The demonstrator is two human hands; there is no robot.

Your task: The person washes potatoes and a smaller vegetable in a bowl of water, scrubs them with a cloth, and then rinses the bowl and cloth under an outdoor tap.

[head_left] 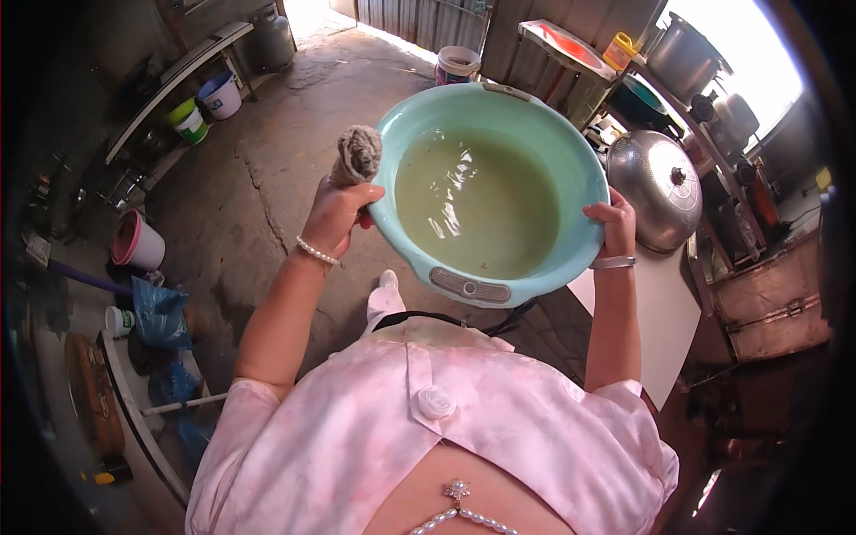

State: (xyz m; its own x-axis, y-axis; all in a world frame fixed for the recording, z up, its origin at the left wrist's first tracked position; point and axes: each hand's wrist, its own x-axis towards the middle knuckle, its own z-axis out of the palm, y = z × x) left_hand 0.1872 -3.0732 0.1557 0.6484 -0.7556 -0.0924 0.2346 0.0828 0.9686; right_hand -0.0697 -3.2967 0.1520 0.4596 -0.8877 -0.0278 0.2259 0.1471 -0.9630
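L hand [337, 214] grips the L edge of a lt-green basin [580, 183], thumb on the rim. A grey cloth bundle [358, 156] sticks up from the far side of that hand, against the basin's L edge; can't tell exactly how it's held. R hand [617, 221] is closed on the basin's R edge, thumb on top. Basin is up in the air in front of the torso, held btwn both hands, w/ cloudy greenish water [481, 209] in it. Grey inset grips sit at its near edge [470, 286] & far edge [506, 91].

On the R, a metal dome [651, 183] w/ a dark knob sits at the far end of a pale tabletop [655, 325], whose near corner points twd the person. Beyond the basin's far edge, a white bucket [457, 67] is on the floor [294, 143]. Far R, a big metal pot [685, 58] stands nr a yellow container [621, 51]. Low on the L: a pink-rimmed bucket [143, 245] & a blue plastic bag [160, 312]
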